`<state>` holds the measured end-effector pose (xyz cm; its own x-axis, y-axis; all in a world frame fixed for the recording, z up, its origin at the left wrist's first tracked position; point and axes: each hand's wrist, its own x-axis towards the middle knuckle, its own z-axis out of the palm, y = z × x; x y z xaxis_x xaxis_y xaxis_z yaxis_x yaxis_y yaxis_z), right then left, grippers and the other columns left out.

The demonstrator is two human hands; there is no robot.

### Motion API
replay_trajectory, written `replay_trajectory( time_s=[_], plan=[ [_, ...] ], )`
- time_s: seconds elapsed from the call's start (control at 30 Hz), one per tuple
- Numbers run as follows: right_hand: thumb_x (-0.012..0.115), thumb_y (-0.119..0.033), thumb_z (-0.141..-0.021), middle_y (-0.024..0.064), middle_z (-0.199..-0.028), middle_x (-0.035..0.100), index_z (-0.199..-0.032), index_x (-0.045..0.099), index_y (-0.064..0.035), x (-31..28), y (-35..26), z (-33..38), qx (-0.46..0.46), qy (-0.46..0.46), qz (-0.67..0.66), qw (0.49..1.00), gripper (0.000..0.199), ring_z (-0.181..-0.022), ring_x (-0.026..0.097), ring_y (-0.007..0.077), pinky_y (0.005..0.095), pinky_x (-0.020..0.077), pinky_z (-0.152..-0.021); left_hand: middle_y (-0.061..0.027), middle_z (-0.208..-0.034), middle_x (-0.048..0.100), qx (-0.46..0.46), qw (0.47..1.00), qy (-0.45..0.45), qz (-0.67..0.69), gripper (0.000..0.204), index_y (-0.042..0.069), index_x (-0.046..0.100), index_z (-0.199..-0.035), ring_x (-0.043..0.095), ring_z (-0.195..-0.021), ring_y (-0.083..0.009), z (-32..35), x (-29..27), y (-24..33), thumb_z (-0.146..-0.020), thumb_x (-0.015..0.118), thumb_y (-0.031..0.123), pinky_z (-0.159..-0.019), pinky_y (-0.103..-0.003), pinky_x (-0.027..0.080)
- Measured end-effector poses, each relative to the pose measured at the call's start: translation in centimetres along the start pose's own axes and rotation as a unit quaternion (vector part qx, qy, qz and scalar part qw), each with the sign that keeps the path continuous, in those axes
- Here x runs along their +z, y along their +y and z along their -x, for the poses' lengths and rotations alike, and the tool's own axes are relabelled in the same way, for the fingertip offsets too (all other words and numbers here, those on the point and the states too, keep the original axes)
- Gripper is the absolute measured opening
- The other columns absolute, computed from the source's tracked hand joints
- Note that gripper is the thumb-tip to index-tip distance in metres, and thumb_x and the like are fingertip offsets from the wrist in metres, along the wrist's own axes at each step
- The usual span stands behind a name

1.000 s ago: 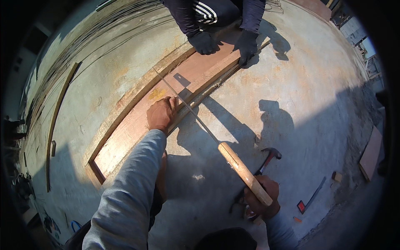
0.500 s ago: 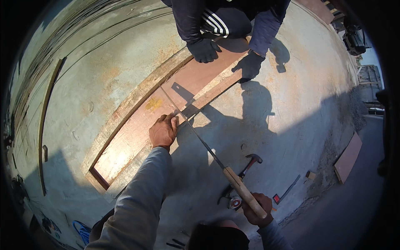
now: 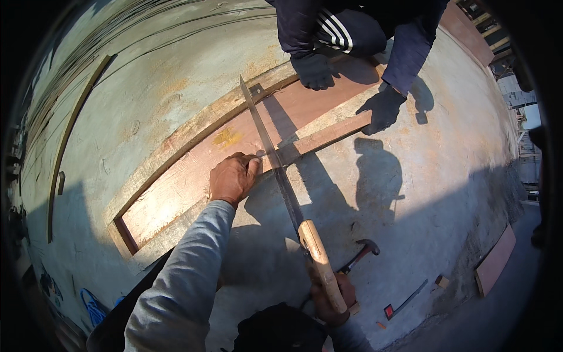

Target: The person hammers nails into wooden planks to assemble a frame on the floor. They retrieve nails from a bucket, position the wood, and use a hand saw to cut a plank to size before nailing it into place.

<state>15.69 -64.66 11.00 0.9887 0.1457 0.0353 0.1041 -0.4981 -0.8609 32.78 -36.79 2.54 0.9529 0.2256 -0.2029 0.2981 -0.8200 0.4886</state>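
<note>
From where I stand, the person is leaning over a wooden frame (image 3: 141,168) that lies on the floor (image 3: 446,146), with a pink panel (image 3: 182,182) inside it. The saw (image 3: 287,193) runs across the near rail (image 3: 331,135), its wooden handle (image 3: 316,249) down by the person and its tip out over the far rail (image 3: 202,124). The right hand (image 3: 326,304) has its fingers wrapped round the lower end of that handle. The left hand (image 3: 233,177) bears on the near rail just left of the blade, its fingers bent; whether they pinch the wood or only press it, I cannot tell. Opposite crouches a co-worker (image 3: 410,50), one gloved hand (image 3: 384,110) on the far end of that same rail, the other gloved hand (image 3: 314,71) by the far rail. I'd call this the sawing step, with the blade set across the near rail, though I can't make out whether the teeth have bitten in. To my eye, the next stroke calls for a straight pull along the blade's line, the rail pinned firmly on both sides, and some care for the left thumb, which is right beside the steel. A hammer (image 3: 363,251) lies on the floor near the handle.
</note>
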Motion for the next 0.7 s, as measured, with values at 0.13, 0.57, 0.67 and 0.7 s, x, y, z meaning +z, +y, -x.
replay_trajectory(
  time_s=[0.13,0.57,0.67,0.7],
  plan=[
    [0.075,-0.010,-0.080,0.0120,-0.074,0.066,-0.101,0.060,-0.0025,-0.7,0.3,1.3,-0.009,-0.001,-0.007,1.000,0.028,-0.061,0.068,0.0256,0.0349,0.0526,-0.056,-0.0101,-0.097,0.075,-0.074,0.997,0.001,0.032,0.034,0.017,0.079,-0.099,0.070,-0.091,-0.0336,-0.2,-0.1,0.6,-0.093,0.056,0.042,-0.083,-0.042,0.054],
    [0.075,-0.007,-0.077,0.0116,-0.069,0.064,-0.095,0.062,-0.0016,-1.7,1.5,2.1,-0.046,-0.026,-0.018,0.998,0.023,-0.056,0.067,0.0257,0.0343,0.0508,-0.052,-0.0114,-0.093,0.075,-0.081,0.996,0.021,-0.034,0.046,0.016,0.079,-0.098,0.071,-0.090,-0.0332,-0.2,0.4,1.1,-0.093,0.054,0.054,-0.080,-0.041,0.054],
    [0.076,-0.007,-0.078,0.0115,-0.068,0.064,-0.096,0.062,-0.0016,-1.6,1.4,2.3,-0.032,-0.026,-0.018,0.999,0.024,-0.056,0.067,0.0259,0.0348,0.0508,-0.052,-0.0113,-0.093,0.075,-0.081,0.996,0.024,-0.029,0.046,0.017,0.079,-0.098,0.071,-0.090,-0.0332,-0.2,0.4,1.0,-0.093,0.054,0.055,-0.080,-0.041,0.054],
    [0.076,-0.010,-0.078,0.0113,-0.070,0.064,-0.096,0.063,-0.0027,-1.5,1.4,2.4,-0.025,-0.034,-0.022,0.999,0.024,-0.058,0.067,0.0264,0.0358,0.0507,-0.053,-0.0113,-0.093,0.075,-0.077,0.996,0.027,-0.030,0.046,0.017,0.079,-0.098,0.071,-0.090,-0.0332,-0.2,0.4,1.0,-0.093,0.054,0.055,-0.080,-0.041,0.054]
  ],
)
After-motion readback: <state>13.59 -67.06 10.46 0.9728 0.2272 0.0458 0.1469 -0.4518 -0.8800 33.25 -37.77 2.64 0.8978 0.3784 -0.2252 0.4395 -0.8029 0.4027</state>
